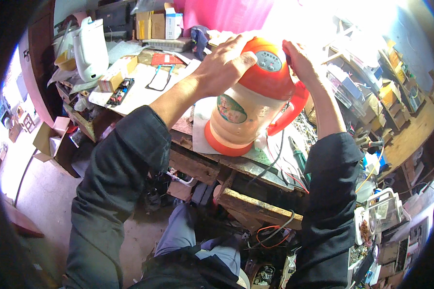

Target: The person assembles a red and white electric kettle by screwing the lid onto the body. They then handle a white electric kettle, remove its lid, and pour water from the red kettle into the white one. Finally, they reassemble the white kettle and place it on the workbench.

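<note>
The red-and-cream jug (259, 103) stands near the front edge of the table (135, 100), upright or nearly so, on a pale sheet (200, 139). My left hand (225, 65) lies over the left side of its red lid (263, 84), thumb parted from the fingers and reaching toward the grey control panel (268, 61); my right hand (303, 63) is at the lid's right edge, fingers bent, but with the glare behind I can't fairly tell whether they clamp it. The shell looks like stiff, glossy plastic, so I'd expect it to be slick, moderately heavy and perhaps top-heavy. The surest hold, I judge, is the red handle (301, 98) with a palm steadying the body, minding the dark cord (280, 149) beside it
</note>
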Tool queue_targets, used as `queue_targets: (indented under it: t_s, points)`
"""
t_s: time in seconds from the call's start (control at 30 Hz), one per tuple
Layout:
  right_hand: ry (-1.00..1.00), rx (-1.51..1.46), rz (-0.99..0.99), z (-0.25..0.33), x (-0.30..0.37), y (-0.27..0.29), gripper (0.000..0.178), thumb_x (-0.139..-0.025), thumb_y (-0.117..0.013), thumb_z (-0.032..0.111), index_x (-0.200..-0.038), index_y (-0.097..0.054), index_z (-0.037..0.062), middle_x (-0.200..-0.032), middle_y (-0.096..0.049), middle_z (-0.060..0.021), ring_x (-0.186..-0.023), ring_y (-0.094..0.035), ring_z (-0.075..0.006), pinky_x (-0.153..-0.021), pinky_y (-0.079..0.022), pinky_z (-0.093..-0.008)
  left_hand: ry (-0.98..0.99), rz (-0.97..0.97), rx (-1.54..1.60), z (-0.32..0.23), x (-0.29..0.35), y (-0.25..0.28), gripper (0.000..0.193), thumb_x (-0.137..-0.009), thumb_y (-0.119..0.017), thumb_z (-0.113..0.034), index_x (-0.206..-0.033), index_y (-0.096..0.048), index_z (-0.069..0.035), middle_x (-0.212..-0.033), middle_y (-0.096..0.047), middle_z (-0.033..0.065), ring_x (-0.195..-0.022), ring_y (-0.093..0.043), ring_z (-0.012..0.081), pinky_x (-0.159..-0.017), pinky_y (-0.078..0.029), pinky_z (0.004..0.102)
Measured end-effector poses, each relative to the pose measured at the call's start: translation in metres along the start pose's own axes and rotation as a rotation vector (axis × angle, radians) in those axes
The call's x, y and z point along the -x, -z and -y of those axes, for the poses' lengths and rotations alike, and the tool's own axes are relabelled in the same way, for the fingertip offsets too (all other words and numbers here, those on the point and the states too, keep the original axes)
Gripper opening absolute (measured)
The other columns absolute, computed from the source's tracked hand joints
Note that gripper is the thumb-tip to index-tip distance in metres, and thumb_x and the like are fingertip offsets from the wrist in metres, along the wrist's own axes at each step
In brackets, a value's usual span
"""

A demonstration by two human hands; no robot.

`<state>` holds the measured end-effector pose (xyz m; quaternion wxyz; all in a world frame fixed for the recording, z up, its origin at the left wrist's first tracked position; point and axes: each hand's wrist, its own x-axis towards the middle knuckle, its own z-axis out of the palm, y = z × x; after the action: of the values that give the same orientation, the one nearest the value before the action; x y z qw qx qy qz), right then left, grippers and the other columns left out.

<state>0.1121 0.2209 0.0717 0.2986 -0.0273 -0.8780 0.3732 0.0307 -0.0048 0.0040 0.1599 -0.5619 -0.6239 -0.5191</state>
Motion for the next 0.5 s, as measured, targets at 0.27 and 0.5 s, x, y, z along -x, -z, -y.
queue_targets:
  t_s: [0.27, 0.5]
  points:
    - [0.011, 0.035, -0.063, 0.004, 0.006, -0.003, 0.043, -0.104, -0.049, 0.037, -0.096, -0.068, -0.0005, -0.086, -0.068, -0.0056, -0.078, -0.06, -0.0125, -0.075, -0.049, -0.0299, 0.023, 0.014, 0.015, 0.0, -0.001, -0.001, 0.057, -0.102, -0.04, -0.034, -0.149, -0.04, -0.002, -0.154, -0.042, 0.0235, -0.147, -0.036, 0.035, -0.124, -0.023, 0.0432]
    - [0.03, 0.04, -0.118, 0.004, 0.011, -0.008, 0.044, -0.104, -0.047, 0.038, -0.094, -0.067, -0.0004, -0.084, -0.067, -0.0051, -0.076, -0.057, -0.0127, -0.075, -0.048, -0.0305, 0.061, 0.001, -0.055, -0.003, 0.002, 0.0, 0.061, -0.102, -0.042, -0.037, -0.154, -0.037, -0.005, -0.157, -0.041, 0.0236, -0.15, -0.034, 0.0369, -0.124, -0.024, 0.0438]
